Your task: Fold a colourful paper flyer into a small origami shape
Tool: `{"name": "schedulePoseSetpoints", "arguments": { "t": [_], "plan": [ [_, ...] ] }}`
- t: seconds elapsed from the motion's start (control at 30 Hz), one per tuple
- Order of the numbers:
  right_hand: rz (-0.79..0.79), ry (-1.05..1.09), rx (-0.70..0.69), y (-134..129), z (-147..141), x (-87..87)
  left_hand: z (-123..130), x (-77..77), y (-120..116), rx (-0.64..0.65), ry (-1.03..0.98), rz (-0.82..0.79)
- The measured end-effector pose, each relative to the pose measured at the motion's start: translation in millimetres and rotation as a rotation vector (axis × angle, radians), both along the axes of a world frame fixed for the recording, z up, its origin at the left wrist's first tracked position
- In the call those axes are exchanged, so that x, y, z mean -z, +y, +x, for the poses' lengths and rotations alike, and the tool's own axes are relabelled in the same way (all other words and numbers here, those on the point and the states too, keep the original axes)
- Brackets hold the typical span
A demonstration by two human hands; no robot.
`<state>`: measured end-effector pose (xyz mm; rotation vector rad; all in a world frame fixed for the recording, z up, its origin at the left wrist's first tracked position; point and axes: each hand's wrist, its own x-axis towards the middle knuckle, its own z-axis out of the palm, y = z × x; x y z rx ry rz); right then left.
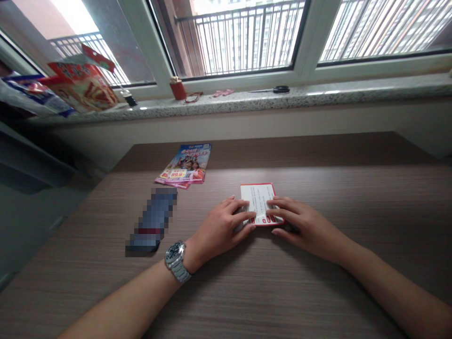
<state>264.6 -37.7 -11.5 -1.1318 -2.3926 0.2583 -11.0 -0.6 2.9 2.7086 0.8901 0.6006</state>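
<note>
Left hand (221,225), right hand (305,225) spread loosely on red-edged card (256,194), no pinch. Uneven push could skid it toward far edge of desk (268,292).

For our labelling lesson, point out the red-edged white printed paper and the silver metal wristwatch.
Red-edged white printed paper (259,201): head view, middle of its printed face.
Silver metal wristwatch (175,256): head view, dial.

Reading this as a home, likely an apartment room. On my feed: wood-grain table (339,179) near pale window frames (305,42), speckled stone sill (240,101) with printed food packet (83,87), scissors (281,89), small pink bits (223,93) lying loose; balcony-style metal railing (264,28) outside, I'd say.
</note>
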Motion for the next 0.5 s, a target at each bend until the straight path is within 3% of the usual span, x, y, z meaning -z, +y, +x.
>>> {"name": "schedulePoseSetpoints", "arguments": {
  "t": [0.5],
  "plan": [
    [0.033,0.044,-0.010,1.7,3.2,2.1,0.8,-2.2,-0.1,0.008,-0.033,-0.012]
  ]
}}
